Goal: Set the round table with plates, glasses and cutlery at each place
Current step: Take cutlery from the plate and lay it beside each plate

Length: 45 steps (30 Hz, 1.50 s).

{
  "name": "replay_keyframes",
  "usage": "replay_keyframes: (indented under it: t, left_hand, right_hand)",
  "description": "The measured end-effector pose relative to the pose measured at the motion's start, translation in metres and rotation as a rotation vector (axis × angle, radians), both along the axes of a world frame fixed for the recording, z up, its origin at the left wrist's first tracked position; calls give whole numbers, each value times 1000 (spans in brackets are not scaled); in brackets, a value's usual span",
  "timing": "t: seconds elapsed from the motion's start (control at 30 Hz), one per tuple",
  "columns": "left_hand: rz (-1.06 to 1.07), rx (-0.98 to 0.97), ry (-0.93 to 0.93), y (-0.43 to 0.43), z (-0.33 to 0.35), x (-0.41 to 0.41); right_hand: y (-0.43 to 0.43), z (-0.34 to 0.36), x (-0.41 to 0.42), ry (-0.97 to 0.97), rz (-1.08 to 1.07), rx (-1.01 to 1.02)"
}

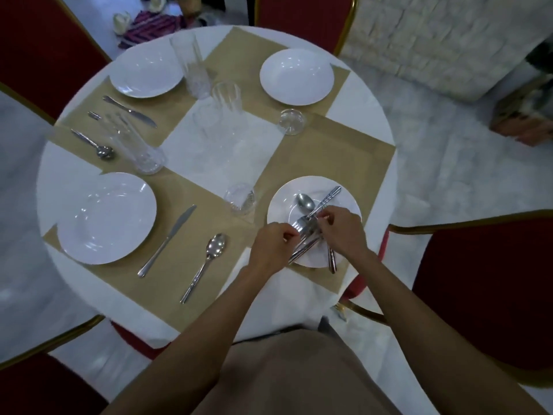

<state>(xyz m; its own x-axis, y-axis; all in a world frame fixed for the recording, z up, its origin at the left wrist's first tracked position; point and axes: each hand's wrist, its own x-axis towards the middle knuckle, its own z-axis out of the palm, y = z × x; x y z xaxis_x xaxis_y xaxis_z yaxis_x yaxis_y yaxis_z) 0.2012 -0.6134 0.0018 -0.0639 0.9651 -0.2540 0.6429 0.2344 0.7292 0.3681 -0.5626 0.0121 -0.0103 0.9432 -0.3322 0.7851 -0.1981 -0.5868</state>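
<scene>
The round white table (209, 154) carries tan placemats and white plates. On the near right plate (347, 202) lies a heap of cutlery (308, 229), with a spoon (304, 202) at its top. My left hand (273, 245) pinches the fork end of the heap. My right hand (344, 232) grips a piece whose patterned handle (330, 195) points up right. The near left plate (106, 217) has a knife (167, 241) and a spoon (206, 265) beside it. The far left plate (146, 74) has a knife (128, 110), fork and spoon. A far right plate (296, 76) stands alone.
Several clear glasses stand about: a tall one (190, 65) at the back, one (134, 145) at the left, one (239, 197) beside the near right plate, one (291, 121) right of centre. Red chairs with gold frames ring the table, one (484, 283) close at my right.
</scene>
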Motion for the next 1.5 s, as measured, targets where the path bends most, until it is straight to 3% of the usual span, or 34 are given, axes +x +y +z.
replay_keyframes:
  t: [0.27,0.37,0.63,0.87,0.97,1.2,1.3,1.5]
  left_hand:
    - [19,-5,8,9,16,11]
    - [92,-38,-32,3,15,9]
    - [259,-65,-79,-2,8,-5]
    - [346,-117,-162,-8,4,-12]
    - [396,-124,-226,-12,1,-15]
    - [315,-125,-368,-20,11,-30]
    - [300,-96,-367,-33,17,-46]
    - [508,-64,-322,-78,13,-99]
  right_hand:
    - [62,-19,-2,-486,486,87]
    - [71,-23,2,-578,611,103]
    - [82,-20,9,-605,761,125]
    - [97,-7,23,-512,720,101]
    - [96,3,21,-341,637,54]
    - [34,24,-54,489,234,-222]
    - [7,21,-95,627,160,-320]
    - [-22,14,-155,681,110,-365]
